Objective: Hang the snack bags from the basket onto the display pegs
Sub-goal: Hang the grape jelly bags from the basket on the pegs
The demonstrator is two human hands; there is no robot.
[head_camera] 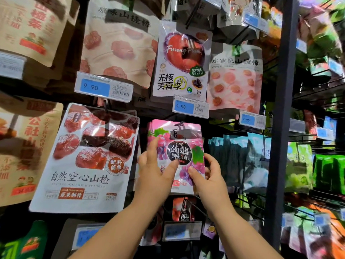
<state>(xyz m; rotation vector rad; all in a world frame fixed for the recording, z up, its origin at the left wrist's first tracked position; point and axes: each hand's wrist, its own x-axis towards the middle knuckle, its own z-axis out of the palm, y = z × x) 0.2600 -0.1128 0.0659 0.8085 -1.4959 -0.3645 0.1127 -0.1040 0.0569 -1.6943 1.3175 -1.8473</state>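
Observation:
A pink and purple grape jelly snack bag hangs at the centre of the display, its top hole at a black peg. My left hand holds the bag's left edge, thumb across the front and fingers behind. My right hand pinches the bag's lower right side, thumb on the front. Both arms reach up from the bottom of the view. The basket is out of sight.
Around the bag hang a large hawthorn bag, a plum bag and a peach bag. Blue price tags stick out on peg ends. A red jelly bag hangs below. A dark upright post stands right.

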